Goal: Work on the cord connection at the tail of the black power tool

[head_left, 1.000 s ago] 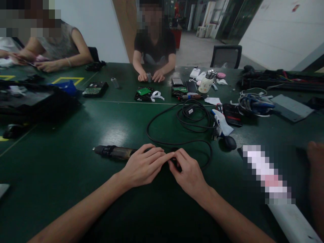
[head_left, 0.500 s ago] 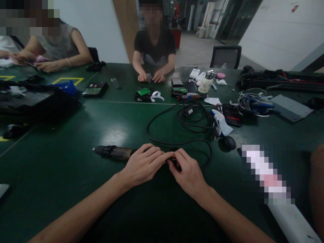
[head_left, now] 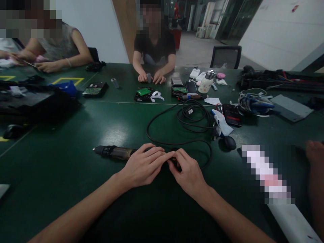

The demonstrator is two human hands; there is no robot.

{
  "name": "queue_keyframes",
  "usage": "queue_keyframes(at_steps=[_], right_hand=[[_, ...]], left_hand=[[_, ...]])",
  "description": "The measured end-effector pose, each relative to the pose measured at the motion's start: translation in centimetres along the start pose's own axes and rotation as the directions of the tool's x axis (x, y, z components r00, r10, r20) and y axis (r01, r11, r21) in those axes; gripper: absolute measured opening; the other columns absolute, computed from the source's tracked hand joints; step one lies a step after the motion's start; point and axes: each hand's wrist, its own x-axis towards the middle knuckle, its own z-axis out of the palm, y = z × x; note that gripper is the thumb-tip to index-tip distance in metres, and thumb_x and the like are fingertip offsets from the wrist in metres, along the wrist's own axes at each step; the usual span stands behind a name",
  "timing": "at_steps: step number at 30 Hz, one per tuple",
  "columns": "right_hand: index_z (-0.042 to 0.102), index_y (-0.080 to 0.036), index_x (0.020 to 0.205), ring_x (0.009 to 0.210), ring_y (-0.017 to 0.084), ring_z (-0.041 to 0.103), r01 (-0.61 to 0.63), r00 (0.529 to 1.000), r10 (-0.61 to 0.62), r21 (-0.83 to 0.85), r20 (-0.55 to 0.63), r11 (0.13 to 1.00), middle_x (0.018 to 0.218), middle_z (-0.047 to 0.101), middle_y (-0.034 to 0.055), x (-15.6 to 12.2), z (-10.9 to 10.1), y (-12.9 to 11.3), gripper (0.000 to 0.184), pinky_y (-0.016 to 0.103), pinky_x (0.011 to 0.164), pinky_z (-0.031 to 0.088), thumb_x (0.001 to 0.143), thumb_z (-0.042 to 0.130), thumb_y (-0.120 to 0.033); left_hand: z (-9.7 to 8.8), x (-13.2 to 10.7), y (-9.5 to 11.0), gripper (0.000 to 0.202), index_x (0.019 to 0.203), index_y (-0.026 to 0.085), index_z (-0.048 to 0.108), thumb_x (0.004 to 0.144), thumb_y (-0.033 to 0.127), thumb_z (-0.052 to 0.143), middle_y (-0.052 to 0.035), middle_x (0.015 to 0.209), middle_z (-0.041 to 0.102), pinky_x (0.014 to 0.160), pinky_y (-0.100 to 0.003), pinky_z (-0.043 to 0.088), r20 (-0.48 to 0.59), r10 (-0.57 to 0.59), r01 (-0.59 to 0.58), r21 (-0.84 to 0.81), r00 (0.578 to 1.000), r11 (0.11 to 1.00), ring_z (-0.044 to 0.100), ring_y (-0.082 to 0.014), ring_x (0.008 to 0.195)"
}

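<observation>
A dark electric screwdriver (head_left: pixel 113 152) lies flat on the green table (head_left: pixel 63 175), its tip pointing left. My left hand (head_left: pixel 144 166) rests over its rear end with fingers curled round it. My right hand (head_left: pixel 188 172) meets the left one and pinches the black end piece where the cable joins. A black cable (head_left: pixel 177 141) runs from there in a loop towards the far middle of the table.
Across the table a person (head_left: pixel 155 44) handles a small grey cylinder; circuit boards (head_left: pixel 143 91), a coiled cable (head_left: pixel 193 114) and a black mouse (head_left: pixel 230 142) lie beyond. Another person (head_left: pixel 58 47) sits far left. A dark bag (head_left: pixel 37 101) is at left, and someone's hand (head_left: pixel 315 152) at right.
My hands and the screwdriver stay put. The hand at the right edge has shifted slightly.
</observation>
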Motion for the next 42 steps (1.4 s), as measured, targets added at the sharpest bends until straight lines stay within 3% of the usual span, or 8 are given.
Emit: queue_keyframes(at_steps=[10, 15, 20, 24, 29, 34, 39, 42], right_hand=[[0.058, -0.022, 0.104, 0.089, 0.020, 0.065, 0.001, 1.000, -0.001, 0.016, -0.007, 1.000, 0.105, 0.063, 0.0055, -0.03, -0.10, -0.10, 0.005, 0.032, 0.071, 0.052, 0.104, 0.055, -0.017], [0.059, -0.021, 0.104, 0.090, 0.019, 0.066, -0.005, 1.000, 0.005, 0.032, -0.006, 0.999, 0.106, 0.064, 0.0050, 0.04, -0.18, -0.04, 0.005, 0.032, 0.073, 0.052, 0.104, 0.056, -0.017], [0.059, -0.022, 0.105, 0.092, 0.020, 0.066, -0.006, 1.000, 0.007, 0.043, -0.011, 0.999, 0.106, 0.065, 0.0046, -0.03, -0.02, 0.09, 0.005, 0.032, 0.075, 0.052, 0.105, 0.057, -0.018], [0.058, -0.022, 0.103, 0.091, 0.020, 0.066, -0.006, 1.000, 0.007, 0.043, -0.014, 0.999, 0.106, 0.064, 0.0044, -0.02, 0.04, 0.22, 0.005, 0.032, 0.075, 0.051, 0.105, 0.057, -0.017], [0.058, -0.022, 0.102, 0.089, 0.020, 0.065, -0.001, 1.000, 0.002, 0.052, -0.009, 0.999, 0.104, 0.064, 0.0040, -0.01, 0.07, 0.28, 0.005, 0.032, 0.074, 0.051, 0.106, 0.057, -0.020], [0.056, -0.022, 0.099, 0.086, 0.020, 0.064, -0.022, 1.000, 0.022, 0.029, -0.010, 0.999, 0.100, 0.063, 0.0035, -0.04, 0.15, 0.23, 0.008, 0.033, 0.072, 0.050, 0.106, 0.057, -0.020], [0.057, -0.023, 0.102, 0.090, 0.020, 0.065, 0.002, 1.000, -0.001, 0.063, -0.011, 0.998, 0.104, 0.063, 0.0039, 0.03, 0.03, 0.14, 0.006, 0.033, 0.076, 0.051, 0.106, 0.056, -0.019], [0.057, -0.023, 0.101, 0.090, 0.020, 0.065, 0.004, 1.000, -0.003, 0.064, -0.011, 0.998, 0.104, 0.064, 0.0040, 0.06, 0.01, 0.14, 0.007, 0.033, 0.075, 0.051, 0.107, 0.056, -0.019]], left_hand=[[0.07, 0.11, 0.07, 0.054, 0.157, 0.020, 0.041, 0.105, 0.022, 0.053, -0.0068, 0.127, 0.071, 0.109, -0.042, 0.042, -0.029, -0.015, 0.015, -0.015, 0.999, 1.000, 0.064, -0.0204, 0.120], [0.00, 0.29, 0.12, 0.048, 0.153, 0.021, 0.046, 0.106, 0.022, 0.052, -0.0050, 0.114, 0.074, 0.105, -0.042, 0.043, -0.039, -0.035, 0.037, 0.034, 0.999, 0.999, 0.067, -0.0209, 0.107], [-0.19, 0.30, 0.13, 0.052, 0.155, 0.020, 0.043, 0.104, 0.022, 0.052, -0.0072, 0.127, 0.071, 0.109, -0.043, 0.042, -0.006, -0.032, 0.032, -0.014, 0.999, 0.999, 0.064, -0.0213, 0.119], [-0.05, 0.25, 0.06, 0.051, 0.156, 0.021, 0.043, 0.105, 0.021, 0.052, -0.0050, 0.116, 0.073, 0.105, -0.042, 0.044, -0.030, -0.030, 0.031, 0.025, 0.999, 0.999, 0.067, -0.0203, 0.109], [-0.06, 0.17, -0.01, 0.053, 0.156, 0.021, 0.042, 0.105, 0.021, 0.053, -0.0068, 0.128, 0.071, 0.109, -0.042, 0.042, -0.015, -0.023, 0.022, -0.022, 1.000, 0.999, 0.064, -0.0206, 0.120], [0.01, 0.12, 0.00, 0.051, 0.155, 0.022, 0.045, 0.104, 0.018, 0.052, -0.0048, 0.118, 0.074, 0.106, -0.042, 0.043, -0.025, -0.022, 0.022, 0.014, 0.999, 1.000, 0.067, -0.0204, 0.109], [-0.21, 0.16, 0.06, 0.054, 0.157, 0.021, 0.041, 0.105, 0.022, 0.053, -0.0068, 0.129, 0.070, 0.110, -0.043, 0.041, -0.003, -0.042, 0.042, -0.033, 0.999, 0.999, 0.063, -0.0205, 0.122], [-0.10, 0.09, 0.03, 0.050, 0.155, 0.022, 0.044, 0.105, 0.020, 0.052, -0.0052, 0.122, 0.072, 0.108, -0.042, 0.042, -0.013, -0.039, 0.038, -0.028, 0.999, 0.999, 0.065, -0.0196, 0.115]])
